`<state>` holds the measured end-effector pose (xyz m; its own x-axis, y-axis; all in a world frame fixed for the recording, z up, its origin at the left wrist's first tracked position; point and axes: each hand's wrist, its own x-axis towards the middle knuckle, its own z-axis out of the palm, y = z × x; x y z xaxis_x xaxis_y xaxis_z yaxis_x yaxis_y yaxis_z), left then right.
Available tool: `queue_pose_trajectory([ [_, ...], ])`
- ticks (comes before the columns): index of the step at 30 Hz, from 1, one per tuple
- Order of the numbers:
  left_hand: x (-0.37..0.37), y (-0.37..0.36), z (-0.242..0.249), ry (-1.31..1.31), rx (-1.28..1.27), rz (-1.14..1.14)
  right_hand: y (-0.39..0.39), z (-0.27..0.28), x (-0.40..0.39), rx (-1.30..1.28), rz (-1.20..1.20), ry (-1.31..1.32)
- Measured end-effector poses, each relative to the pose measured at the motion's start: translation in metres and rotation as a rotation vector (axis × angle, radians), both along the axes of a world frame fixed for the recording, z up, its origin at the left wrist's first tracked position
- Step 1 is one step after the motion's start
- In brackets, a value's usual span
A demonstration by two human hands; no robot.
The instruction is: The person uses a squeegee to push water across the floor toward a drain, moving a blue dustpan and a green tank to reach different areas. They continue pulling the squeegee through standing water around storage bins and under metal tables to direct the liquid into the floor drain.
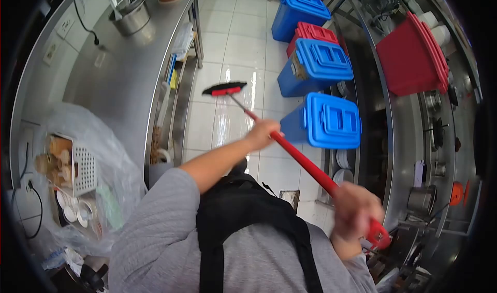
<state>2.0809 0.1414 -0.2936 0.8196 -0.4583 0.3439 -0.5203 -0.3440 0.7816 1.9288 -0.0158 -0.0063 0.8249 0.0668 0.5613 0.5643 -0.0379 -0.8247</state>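
A broom with a long red handle (pixel 309 167) slants across the view from lower right to upper left. Its black and red head (pixel 225 89) is over the white tiled floor in the aisle; I cannot make out the bristles clearly. My left hand (pixel 262 134) is wrapped round the handle about midway. Near the handle's end, my right hand (pixel 357 210) grips it too, smeared by motion. Beyond my left hand, to its right, stands a blue lidded bin (pixel 331 121).
A steel counter (pixel 119 67) runs along the left, with a white basket (pixel 85 168) of containers and a metal pot (pixel 130 17). More blue bins (pixel 323 60) and a red bin (pixel 316 32) line the aisle's right. A larger red bin (pixel 409 57) sits on the right-hand steel shelving.
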Motion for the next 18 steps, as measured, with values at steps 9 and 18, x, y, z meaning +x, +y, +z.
queue_pose_trajectory([
  [9, 0.208, -0.018, 0.082, -0.246, -0.177, 0.069, -0.053, 0.013, 0.199, -0.092, -0.174, -0.074],
  [18, 0.314, -0.054, 0.07, 0.214, -0.075, -0.448, -0.009, 0.088, 0.348, 0.074, 0.221, -0.242],
])
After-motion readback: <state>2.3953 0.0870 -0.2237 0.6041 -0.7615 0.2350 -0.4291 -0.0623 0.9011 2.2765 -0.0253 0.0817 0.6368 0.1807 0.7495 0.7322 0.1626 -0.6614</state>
